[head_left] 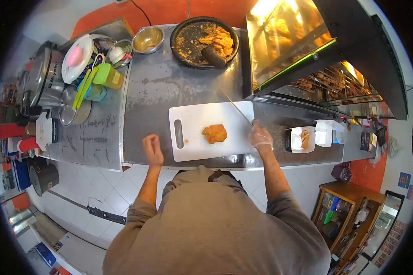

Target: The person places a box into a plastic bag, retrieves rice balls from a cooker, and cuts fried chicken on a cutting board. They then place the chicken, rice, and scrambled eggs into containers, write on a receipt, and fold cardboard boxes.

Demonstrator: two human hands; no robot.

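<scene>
My right hand (260, 136), in a clear plastic glove, is closed around the handle of a knife (234, 107). The blade points up and to the left, across the top right of a white cutting board (190, 118). On the board lies a golden-brown piece of fried chicken (214, 134), with a small crumb to its left. Neither the knife nor a hand touches the chicken. My left hand (153, 149) hovers left of the board, holding nothing, its fingers loosely bent with a gap at the thumb.
A dark stone mortar (181, 54) with a pestle and orange-brown food stands at the back, beside a metal bowl (147, 40). Right of the board is an open takeaway box (311, 143) with fried food. A lit display case (291, 43) overhangs the back right; dishes crowd the left.
</scene>
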